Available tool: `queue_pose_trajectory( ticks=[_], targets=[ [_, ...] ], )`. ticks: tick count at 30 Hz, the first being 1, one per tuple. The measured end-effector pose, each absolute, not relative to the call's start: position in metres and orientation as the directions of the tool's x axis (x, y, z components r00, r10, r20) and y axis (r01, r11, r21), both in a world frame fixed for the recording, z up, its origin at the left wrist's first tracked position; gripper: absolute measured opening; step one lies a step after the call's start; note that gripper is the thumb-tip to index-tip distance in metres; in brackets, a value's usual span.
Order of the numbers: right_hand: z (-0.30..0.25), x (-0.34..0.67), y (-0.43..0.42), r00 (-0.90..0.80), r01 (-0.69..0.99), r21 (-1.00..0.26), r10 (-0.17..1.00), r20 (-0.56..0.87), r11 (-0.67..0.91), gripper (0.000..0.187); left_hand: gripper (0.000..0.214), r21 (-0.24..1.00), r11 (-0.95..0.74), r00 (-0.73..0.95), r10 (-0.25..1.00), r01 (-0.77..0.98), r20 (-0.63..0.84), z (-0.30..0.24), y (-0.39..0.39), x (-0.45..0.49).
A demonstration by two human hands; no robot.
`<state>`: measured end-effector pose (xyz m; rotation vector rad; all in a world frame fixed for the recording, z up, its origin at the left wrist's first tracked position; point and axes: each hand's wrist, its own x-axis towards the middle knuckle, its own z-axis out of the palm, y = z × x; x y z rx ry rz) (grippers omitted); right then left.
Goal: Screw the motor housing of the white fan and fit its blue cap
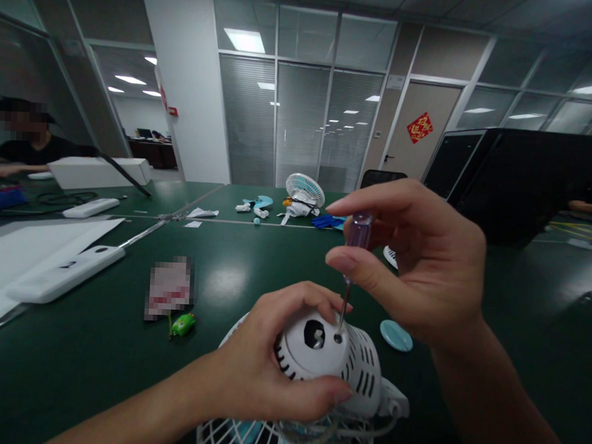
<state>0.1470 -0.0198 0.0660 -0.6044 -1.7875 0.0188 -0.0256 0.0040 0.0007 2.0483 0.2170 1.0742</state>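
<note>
A small white desk fan lies face down on the green table, its motor housing turned up. My left hand is wrapped round the housing, thumb in front and fingers over the top. My right hand pinches a screwdriver with a clear purple handle between thumb and fingers. The thin shaft stands nearly upright, and its tip sits in a screw hole on the back of the housing. A round light blue cap lies on the table just right of the fan.
A small green object and a blurred card lie to the left. White boxes and paper sit further left. Another white fan and blue parts rest at the far side. A person in black sits at the far left.
</note>
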Motion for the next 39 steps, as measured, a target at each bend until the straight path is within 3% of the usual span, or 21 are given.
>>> queue_pose_trajectory(
  ticks=[5,8,10,15,19,23,29,39],
  targets=[
    [0.065,0.147,-0.024,-0.193,0.369,-0.361,0.45,0.872,0.857,0.015,0.019,0.586,-0.792,0.626,0.371,-0.173,0.686,0.002,0.005,-0.027],
    [0.067,0.148,-0.029,-0.193,0.367,-0.425,0.514,0.836,0.828,0.016,0.019,0.586,-0.787,0.625,0.362,-0.193,0.692,0.002,0.007,-0.027],
    [0.068,0.15,-0.028,-0.194,0.375,-0.403,0.496,0.847,0.835,0.015,0.021,0.591,-0.781,0.621,0.366,-0.2,0.694,0.002,0.007,-0.027],
    [0.068,0.154,-0.022,-0.19,0.357,-0.311,0.394,0.899,0.881,0.038,0.021,0.59,-0.788,0.624,0.375,-0.176,0.686,0.001,0.007,-0.026],
    [0.069,0.153,-0.026,-0.252,0.389,-0.324,0.438,0.863,0.862,0.023,0.02,0.584,-0.793,0.618,0.372,-0.176,0.692,0.0,0.007,-0.026],
    [0.071,0.152,-0.03,-0.263,0.34,-0.363,0.458,0.849,0.868,0.026,0.021,0.589,-0.787,0.616,0.376,-0.182,0.692,0.0,0.007,-0.026],
    [0.071,0.155,-0.025,-0.213,0.391,-0.305,0.408,0.888,0.868,0.022,0.024,0.587,-0.792,0.619,0.378,-0.168,0.688,0.0,0.007,-0.026],
    [0.074,0.157,-0.029,-0.234,0.367,-0.358,0.458,0.857,0.858,0.011,0.025,0.563,-0.806,0.603,0.36,-0.183,0.711,-0.001,0.008,-0.025]
  ],
)
